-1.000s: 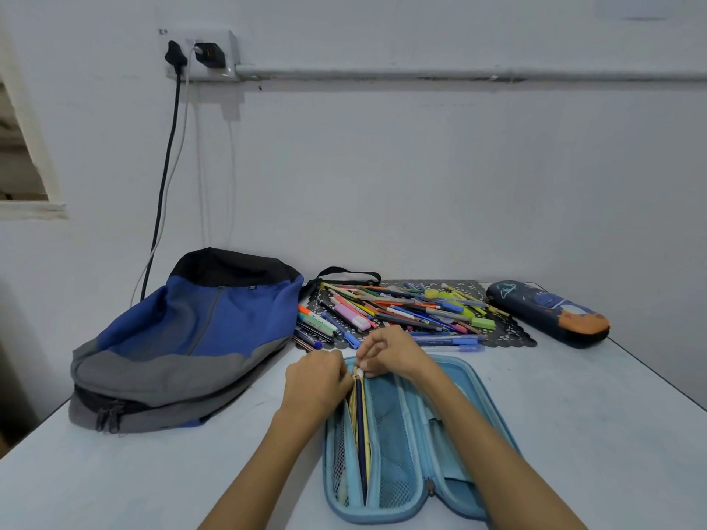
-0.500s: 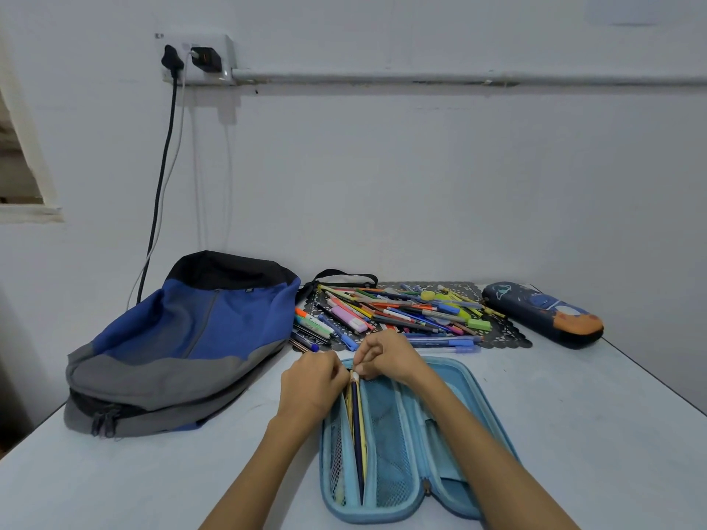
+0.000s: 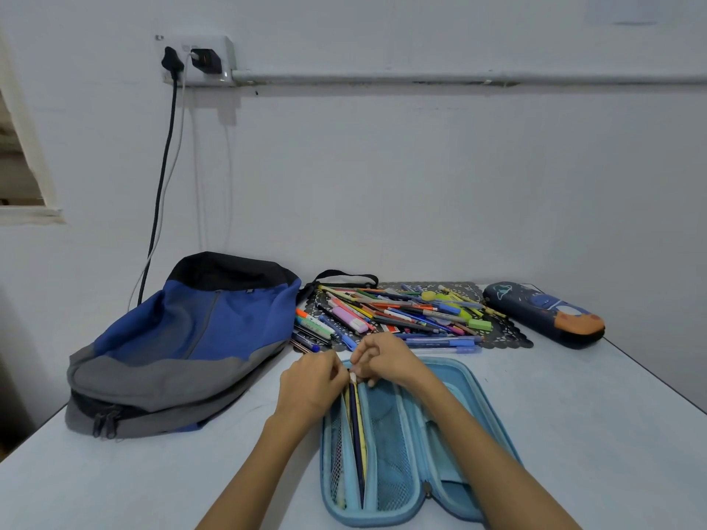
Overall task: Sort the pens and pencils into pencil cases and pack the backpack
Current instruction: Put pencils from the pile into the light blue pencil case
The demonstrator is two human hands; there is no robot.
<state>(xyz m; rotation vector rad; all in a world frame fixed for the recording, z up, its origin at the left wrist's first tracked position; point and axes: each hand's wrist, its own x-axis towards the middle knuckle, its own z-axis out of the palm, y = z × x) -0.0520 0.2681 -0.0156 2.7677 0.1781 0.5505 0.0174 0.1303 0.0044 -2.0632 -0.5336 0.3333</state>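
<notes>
A light blue pencil case lies open on the table in front of me. A few pencils lie in its left half, beside a mesh pocket. My left hand and my right hand meet at the far end of those pencils, fingers curled and pinching their tops. A heap of pens and pencils lies on a dark lace mat behind the case. A blue and grey backpack lies flat at the left. A dark blue pencil case is zipped at the back right.
The white table ends at a wall behind and drops off at the right edge. Cables hang from a wall socket behind the backpack. A black strap loops beside the heap.
Both hands stay at the far end of the pencils in the case, with only small finger shifts. The view has dipped slightly.
</notes>
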